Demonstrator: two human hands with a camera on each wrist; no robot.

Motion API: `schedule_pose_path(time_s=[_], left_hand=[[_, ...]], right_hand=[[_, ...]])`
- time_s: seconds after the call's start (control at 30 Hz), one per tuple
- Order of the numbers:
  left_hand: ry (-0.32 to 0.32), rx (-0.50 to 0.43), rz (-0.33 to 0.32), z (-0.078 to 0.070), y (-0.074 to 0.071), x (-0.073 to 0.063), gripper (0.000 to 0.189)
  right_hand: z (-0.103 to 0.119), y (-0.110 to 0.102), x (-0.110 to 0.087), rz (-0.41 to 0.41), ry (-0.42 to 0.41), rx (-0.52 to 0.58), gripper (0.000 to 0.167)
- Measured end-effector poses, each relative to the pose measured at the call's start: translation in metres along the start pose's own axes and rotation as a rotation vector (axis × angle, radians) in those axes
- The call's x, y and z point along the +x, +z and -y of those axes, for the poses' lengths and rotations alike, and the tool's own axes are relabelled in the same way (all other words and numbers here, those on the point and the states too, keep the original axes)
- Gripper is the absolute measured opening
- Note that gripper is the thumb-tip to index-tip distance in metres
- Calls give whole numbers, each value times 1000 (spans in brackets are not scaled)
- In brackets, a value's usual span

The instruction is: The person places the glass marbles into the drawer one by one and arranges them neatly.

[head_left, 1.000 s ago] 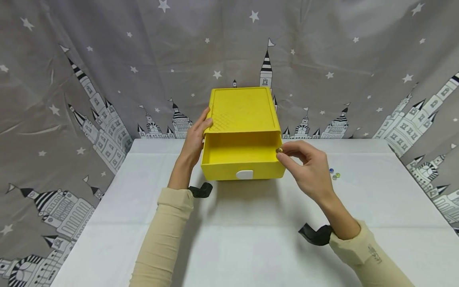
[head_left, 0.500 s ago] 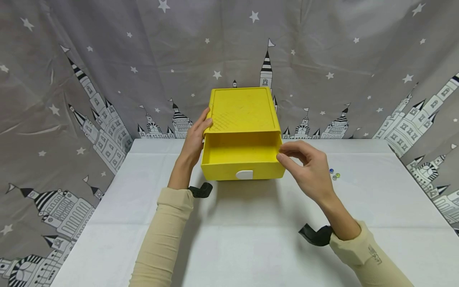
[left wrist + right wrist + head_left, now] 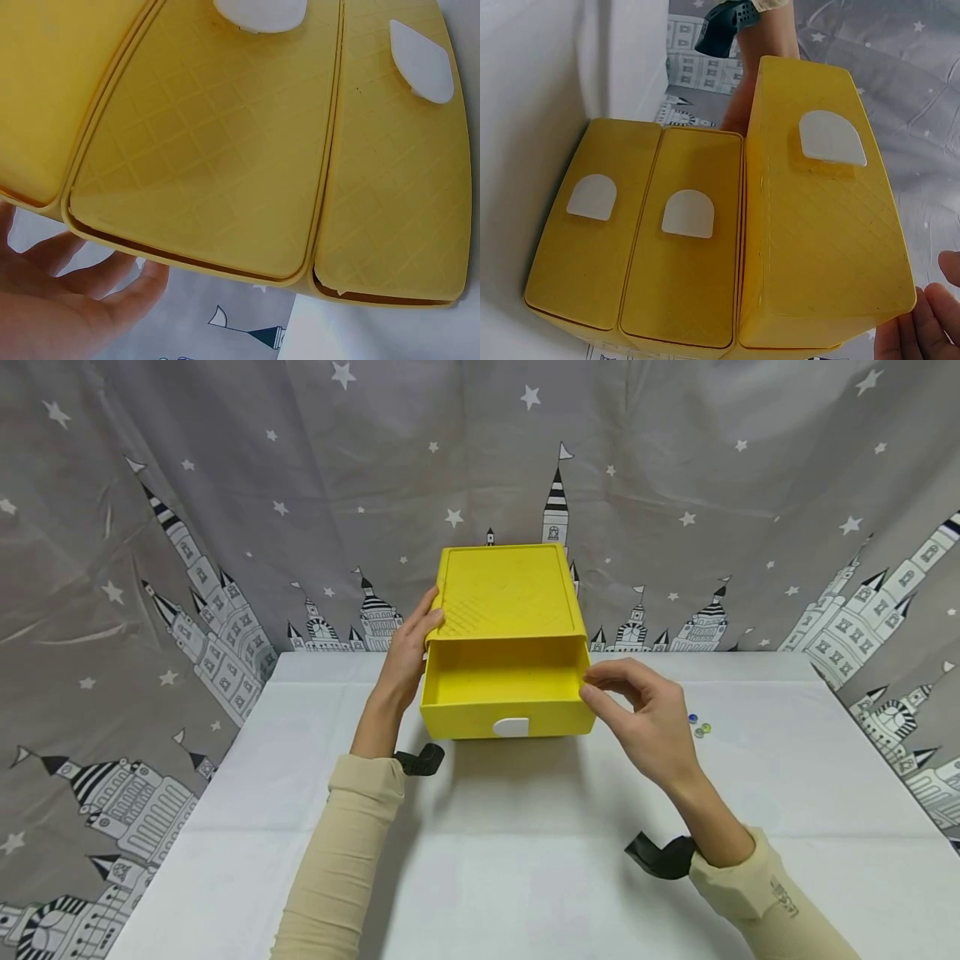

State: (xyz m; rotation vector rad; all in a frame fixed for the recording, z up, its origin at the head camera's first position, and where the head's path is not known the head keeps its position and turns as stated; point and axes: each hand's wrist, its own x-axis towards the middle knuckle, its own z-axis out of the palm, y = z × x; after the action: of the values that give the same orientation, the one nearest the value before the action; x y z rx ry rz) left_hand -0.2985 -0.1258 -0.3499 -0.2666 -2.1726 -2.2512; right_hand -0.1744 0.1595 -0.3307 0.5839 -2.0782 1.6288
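In the head view a yellow drawer unit (image 3: 510, 589) stands at the back of the white table, its top drawer (image 3: 506, 717) pulled out. My left hand (image 3: 407, 653) rests against the unit's left side, with the thumb on the top edge. The left wrist view shows those fingers (image 3: 142, 289) lying along the side wall. My right hand (image 3: 648, 714) is at the drawer's right rim. Its thumb and fingers are apart in the right wrist view, and no object shows between them. The drawer's front wall hides part of its floor.
Several small glass pebbles (image 3: 699, 727) lie on the table to the right of my right hand. Two lower drawers with white handles (image 3: 688, 214) are closed under the top one. A grey curtain (image 3: 675, 460) with castles and stars hangs close behind the unit.
One second ago my right fingertips pinched a small dark pebble over the drawer's rim; half a second ago it was out of sight. The left hand and the drawer unit have stayed put.
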Motion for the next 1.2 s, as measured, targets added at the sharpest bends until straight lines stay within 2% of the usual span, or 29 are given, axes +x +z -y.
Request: schedule_pose_path(time_s=[0.47,0.67,0.87,1.0,1.2], left_hand=[[1,12,-2,0,0,1,57],[1,18,-5,0,-1,1,57],[-4,18,-8,0,-1,1,56],[-3,23,-6,-1,-2,1,57],[-4,23,-4,-2,-1,0,58]], right_hand=[[5,-1,-5,-1,23,-1,15],[3,-3,-9,-16,32,-49,19],[1,-7,-17,-51,95,-115,20],[-4,-8,-24,-47,132,-141,20],[-20,-14,-34,-43,142,-149,18]])
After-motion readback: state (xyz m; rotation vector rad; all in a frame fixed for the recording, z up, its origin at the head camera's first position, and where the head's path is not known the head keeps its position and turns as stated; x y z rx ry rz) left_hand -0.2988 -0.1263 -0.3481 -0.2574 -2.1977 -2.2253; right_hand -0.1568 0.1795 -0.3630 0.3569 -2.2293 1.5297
